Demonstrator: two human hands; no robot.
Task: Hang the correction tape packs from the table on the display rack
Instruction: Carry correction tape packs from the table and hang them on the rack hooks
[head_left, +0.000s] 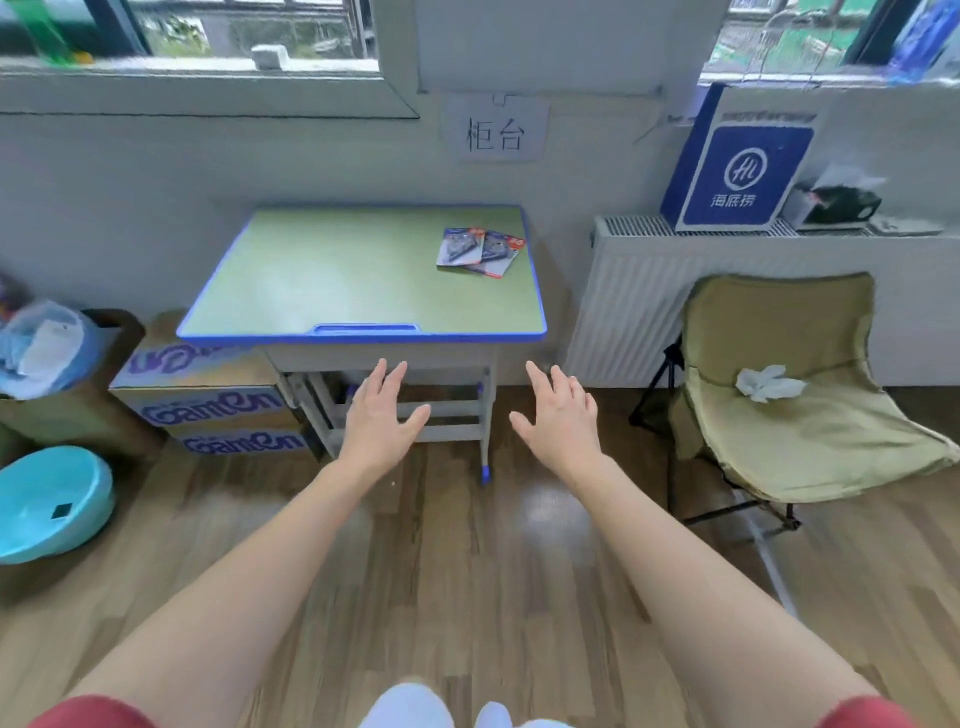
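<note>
In front of the bench (311, 280), low over the wood floor (467, 571), both hands are held out palm-down and empty — the left hand (376, 415) with fingers spread and thumb angled out to the right, the right hand (558, 415) likewise spread, thumb toward the left. Neither touches anything; they hang short of the bench's blue front edge, level with its grey frame. The packs (480, 251) lie flat on the green top near its far right corner, two or so overlapping, the left one partly over the right, well apart from both hands. Left of the bench stand stacked printed boxes (208, 400), and further left a pale blue tub (52, 504) on the floor. To the right a tan folding chair (795, 395) carries a crumpled white tissue (768, 382) on its seat. Behind it a white radiator (649, 291) bears a blue and white bag (737, 166) — leaning against the wall. A paper sign (496, 130) hangs above the bench.
</note>
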